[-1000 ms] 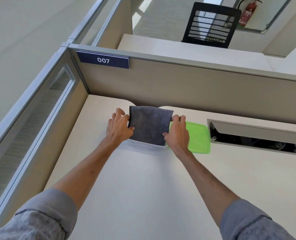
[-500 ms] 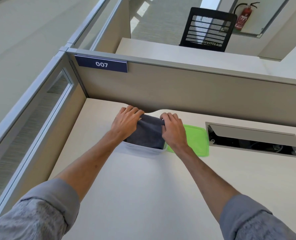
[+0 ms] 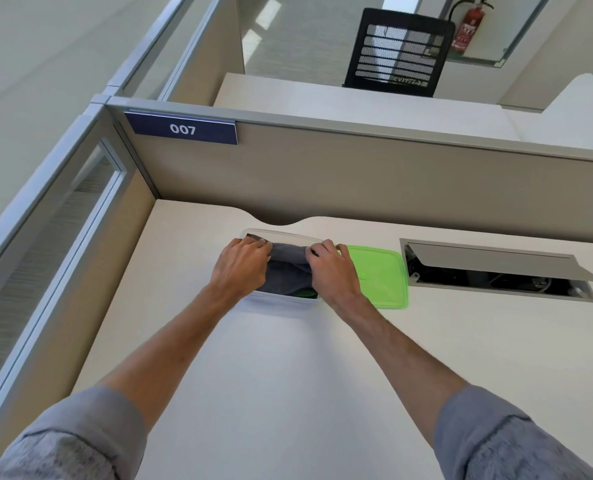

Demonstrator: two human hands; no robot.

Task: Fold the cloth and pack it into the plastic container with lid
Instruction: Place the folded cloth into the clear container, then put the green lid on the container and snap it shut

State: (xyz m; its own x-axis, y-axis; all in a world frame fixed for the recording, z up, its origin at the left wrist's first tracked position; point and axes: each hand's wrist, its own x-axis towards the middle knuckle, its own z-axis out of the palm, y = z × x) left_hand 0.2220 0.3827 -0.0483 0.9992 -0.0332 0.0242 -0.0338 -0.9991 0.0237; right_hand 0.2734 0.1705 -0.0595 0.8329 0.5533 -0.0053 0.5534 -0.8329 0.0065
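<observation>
A folded dark grey cloth (image 3: 288,268) lies inside a clear plastic container (image 3: 277,301) near the back of the desk. My left hand (image 3: 241,268) presses on the cloth's left side, its fingers curled over the fabric. On the cloth's right side my right hand (image 3: 333,270) pushes down in the same way. Both hands cover much of the container's rim. The green lid (image 3: 379,275) lies flat on the desk just right of the container, partly under my right hand.
Beige partition walls (image 3: 357,188) close the desk at the back and left. An open cable hatch (image 3: 495,271) sits in the desk to the right of the lid. A black chair (image 3: 397,51) stands beyond the partition.
The cloth has gone from lying on top of the container to being pushed down into it. Both hands have moved inward over the cloth and further toward the back.
</observation>
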